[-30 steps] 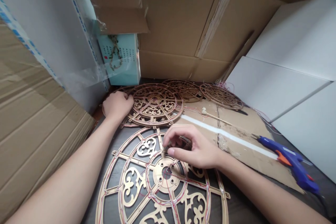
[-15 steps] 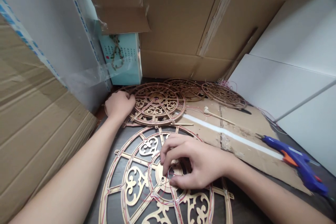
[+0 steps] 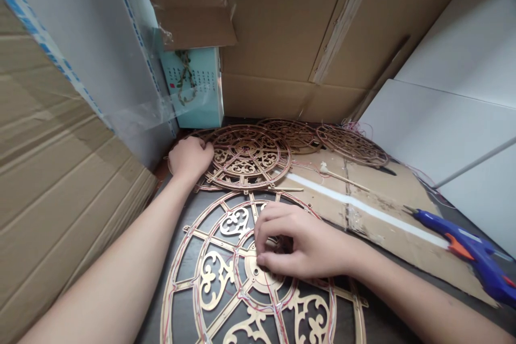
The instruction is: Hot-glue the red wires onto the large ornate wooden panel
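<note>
A large round wooden lattice disc [image 3: 209, 279] with thin red wire along its ribs lies flat in front of me. My right hand [image 3: 300, 244] rests on its central hub, thumb and fingers pinched together over something too small to make out. My left hand [image 3: 189, 157] is curled on the left rim of a stack of smaller carved wooden discs [image 3: 250, 158] just beyond. Two more carved discs [image 3: 350, 145] lie further back to the right.
A blue glue gun [image 3: 475, 255] with an orange trigger lies at right on a flattened cardboard sheet [image 3: 382, 199]. A thin wooden stick [image 3: 342, 176] rests on that cardboard. Cardboard boxes, a teal box [image 3: 197, 88] and white panels wall in the space.
My right hand dropped from above the large disc onto its hub and pinched tighter there. My left hand stayed on the smaller discs. The view shifted slightly.
</note>
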Demonstrator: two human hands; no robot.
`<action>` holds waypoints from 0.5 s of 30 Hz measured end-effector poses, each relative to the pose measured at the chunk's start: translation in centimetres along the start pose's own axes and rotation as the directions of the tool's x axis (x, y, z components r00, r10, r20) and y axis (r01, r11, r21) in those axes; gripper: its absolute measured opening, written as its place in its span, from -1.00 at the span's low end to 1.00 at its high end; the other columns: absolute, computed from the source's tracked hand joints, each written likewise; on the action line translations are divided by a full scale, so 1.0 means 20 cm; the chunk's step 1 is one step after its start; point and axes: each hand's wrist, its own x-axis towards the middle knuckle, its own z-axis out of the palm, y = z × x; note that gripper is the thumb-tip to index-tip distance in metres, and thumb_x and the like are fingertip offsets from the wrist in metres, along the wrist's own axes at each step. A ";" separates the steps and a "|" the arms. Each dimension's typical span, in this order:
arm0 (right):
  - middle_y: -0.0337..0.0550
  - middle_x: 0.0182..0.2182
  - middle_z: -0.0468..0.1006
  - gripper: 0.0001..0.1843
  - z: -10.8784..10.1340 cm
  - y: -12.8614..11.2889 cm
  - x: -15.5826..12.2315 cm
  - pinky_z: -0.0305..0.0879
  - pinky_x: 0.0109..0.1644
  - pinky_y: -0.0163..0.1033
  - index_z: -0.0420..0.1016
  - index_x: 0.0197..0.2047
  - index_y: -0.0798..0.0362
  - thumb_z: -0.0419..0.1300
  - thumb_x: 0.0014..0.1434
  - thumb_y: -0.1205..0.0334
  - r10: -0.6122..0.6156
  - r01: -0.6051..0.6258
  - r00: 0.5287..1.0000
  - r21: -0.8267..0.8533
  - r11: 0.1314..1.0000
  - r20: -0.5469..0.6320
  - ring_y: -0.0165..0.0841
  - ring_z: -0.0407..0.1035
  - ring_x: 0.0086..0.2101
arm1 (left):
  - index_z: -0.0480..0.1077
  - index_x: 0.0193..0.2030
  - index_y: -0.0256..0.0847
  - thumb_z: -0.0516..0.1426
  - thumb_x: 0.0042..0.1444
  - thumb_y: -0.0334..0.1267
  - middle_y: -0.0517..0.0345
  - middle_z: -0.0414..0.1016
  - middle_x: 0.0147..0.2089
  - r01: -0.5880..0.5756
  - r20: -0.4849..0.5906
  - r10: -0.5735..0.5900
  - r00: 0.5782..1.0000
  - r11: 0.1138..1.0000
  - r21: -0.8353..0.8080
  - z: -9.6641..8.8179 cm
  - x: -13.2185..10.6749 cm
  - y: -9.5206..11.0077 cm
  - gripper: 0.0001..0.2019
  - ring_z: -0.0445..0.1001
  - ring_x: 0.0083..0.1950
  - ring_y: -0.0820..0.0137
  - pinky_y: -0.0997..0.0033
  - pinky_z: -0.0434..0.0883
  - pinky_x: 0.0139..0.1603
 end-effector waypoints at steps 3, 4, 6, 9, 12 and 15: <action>-0.24 -0.35 0.50 -0.92 0.00 0.01 0.00 0.24 -0.10 -0.27 0.50 -0.35 0.12 0.32 0.16 0.37 0.036 -0.036 0.998 -0.010 0.999 -0.049 -0.42 0.34 -0.28 | 0.55 -0.36 -0.13 0.01 0.16 0.02 -0.10 0.56 -0.30 0.005 0.010 -0.005 1.000 1.000 -0.002 -0.01 0.00 0.00 -0.63 0.55 -0.16 -0.06 0.16 0.41 -0.26; -0.24 -0.35 0.51 -0.92 0.00 0.01 0.01 0.24 -0.10 -0.27 0.49 -0.35 0.12 0.31 0.16 0.37 0.049 -0.051 0.996 -0.024 0.998 -0.073 -0.42 0.34 -0.27 | 0.56 -0.34 -0.13 0.01 0.16 0.02 -0.11 0.56 -0.29 0.007 0.014 -0.007 1.000 1.000 -0.003 -0.01 0.00 0.00 -0.63 0.55 -0.15 -0.06 0.16 0.41 -0.25; -0.25 -0.34 0.51 -0.93 0.00 0.01 0.01 0.24 -0.09 -0.27 0.49 -0.35 0.11 0.31 0.14 0.39 0.067 -0.073 0.991 -0.055 0.996 -0.116 -0.42 0.34 -0.25 | 0.57 -0.30 -0.14 0.02 0.16 0.02 -0.12 0.56 -0.27 0.012 0.020 -0.012 1.000 1.000 -0.003 -0.02 0.00 0.00 -0.62 0.54 -0.14 -0.06 0.15 0.42 -0.23; -0.27 -0.31 0.50 -0.87 0.01 0.02 0.01 0.24 -0.15 -0.30 0.48 -0.28 0.09 0.32 0.08 0.41 0.107 -0.121 0.981 -0.078 0.990 -0.160 -0.44 0.33 -0.27 | 0.57 -0.30 -0.14 0.01 0.18 0.02 -0.13 0.56 -0.26 0.006 0.038 -0.005 0.999 1.000 -0.007 -0.03 0.00 0.00 -0.63 0.54 -0.12 -0.07 0.14 0.42 -0.21; -0.30 -0.30 0.47 -0.72 0.01 0.03 0.01 0.21 -0.31 -0.34 0.42 -0.21 0.08 0.37 0.01 0.37 0.225 -0.240 0.947 -0.040 0.970 -0.230 -0.48 0.28 -0.38 | 0.53 -0.35 -0.14 0.01 0.17 0.01 -0.11 0.56 -0.27 0.004 0.057 -0.003 0.998 1.000 -0.016 -0.03 0.01 0.00 -0.64 0.54 -0.13 -0.08 0.13 0.42 -0.21; -0.30 -0.30 0.43 -0.78 -0.01 0.03 0.01 0.23 -0.27 -0.35 0.41 -0.25 0.09 0.34 0.03 0.42 0.168 -0.184 0.950 -0.040 0.982 -0.261 -0.49 0.29 -0.34 | 0.52 -0.37 -0.13 0.01 0.17 0.01 -0.10 0.55 -0.28 0.007 0.057 -0.006 0.998 1.000 -0.014 -0.03 0.01 0.00 -0.64 0.54 -0.13 -0.09 0.12 0.42 -0.21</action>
